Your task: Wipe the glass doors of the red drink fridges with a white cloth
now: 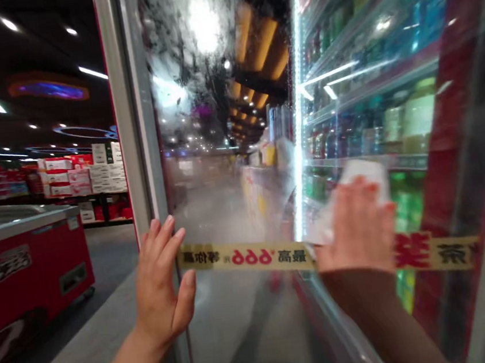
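Note:
A glass cooler door (227, 200) stands in front of me, with haze and streaks on its upper part. My left hand (161, 288) rests against the door's metal frame (127, 124) at the left, fingers stretched upward and thumb apart, holding nothing. On the right side of the glass, my right hand (355, 230) presses a white cloth (369, 171) flat under its palm and fingers. That hand is blurred, and part of the cloth is hidden beneath it. A yellow printed strip (246, 257) crosses the glass between my hands, its lettering reversed.
Lit shelves of bottles (412, 111) show through or in the glass at right. To the left stands a red chest freezer (71, 286) on the grey floor (106, 328). Stacked boxes (107, 175) fill a shelf behind it.

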The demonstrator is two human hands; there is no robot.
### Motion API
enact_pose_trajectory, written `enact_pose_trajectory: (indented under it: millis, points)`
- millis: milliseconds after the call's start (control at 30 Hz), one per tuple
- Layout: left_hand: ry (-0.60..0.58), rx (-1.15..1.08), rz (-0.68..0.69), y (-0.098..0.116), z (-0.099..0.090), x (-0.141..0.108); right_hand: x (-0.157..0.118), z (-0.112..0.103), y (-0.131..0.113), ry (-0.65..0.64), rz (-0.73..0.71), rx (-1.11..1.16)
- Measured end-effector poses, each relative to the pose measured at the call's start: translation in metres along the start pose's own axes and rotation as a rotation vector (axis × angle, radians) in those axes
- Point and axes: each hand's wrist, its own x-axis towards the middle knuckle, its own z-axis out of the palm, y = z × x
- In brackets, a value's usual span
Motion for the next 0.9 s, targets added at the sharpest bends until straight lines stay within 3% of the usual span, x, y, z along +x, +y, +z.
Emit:
enact_pose_trajectory:
  millis: [33,100,167,233,333,400,467,500,567,633,667,733,800,900]
  points:
    - [0.010,-0.036,-0.016,0.002,0.003,-0.002,-0.001,0.012,-0.017,-0.070,-0.081,0.038]
    - [0.016,-0.074,-0.051,0.005,0.008,-0.011,-0.018,0.030,-0.034,-0.124,-0.436,0.183]
    - [-0.017,-0.083,-0.074,0.008,0.010,-0.021,-0.036,0.032,-0.027,-0.156,-0.668,0.234]
    - [-0.077,-0.113,-0.060,0.008,0.010,-0.030,-0.031,0.024,-0.005,-0.173,-0.595,0.155]
    - [-0.057,-0.203,-0.031,0.004,0.007,-0.039,0.034,0.019,0.007,-0.151,-0.269,0.020]
    - [0.024,-0.255,-0.043,0.002,0.006,-0.044,0.084,0.029,-0.016,-0.134,-0.095,-0.039]
    - [0.094,-0.305,-0.072,0.001,0.008,-0.051,0.101,0.042,-0.055,-0.167,-0.165,-0.008]
    - [0.131,-0.334,-0.094,0.000,0.010,-0.055,0.094,0.047,-0.073,-0.200,-0.279,0.030]
    - [0.199,-0.380,-0.152,-0.001,0.013,-0.063,0.052,0.050,-0.092,-0.295,-0.600,0.121]
    - [0.221,-0.409,-0.196,-0.001,0.015,-0.068,0.005,0.043,-0.084,-0.374,-0.818,0.206]
    - [0.216,-0.424,-0.208,0.000,0.015,-0.069,-0.010,0.036,-0.072,-0.415,-0.835,0.227]
    - [0.199,-0.462,-0.224,0.003,0.014,-0.067,-0.004,0.024,-0.046,-0.413,-0.757,0.233]
    - [0.209,-0.483,-0.271,0.009,0.013,-0.062,0.043,0.020,-0.035,-0.314,-0.573,0.160]
    - [0.226,-0.462,-0.389,0.020,0.011,-0.055,0.131,0.031,-0.063,-0.230,-0.280,0.084]
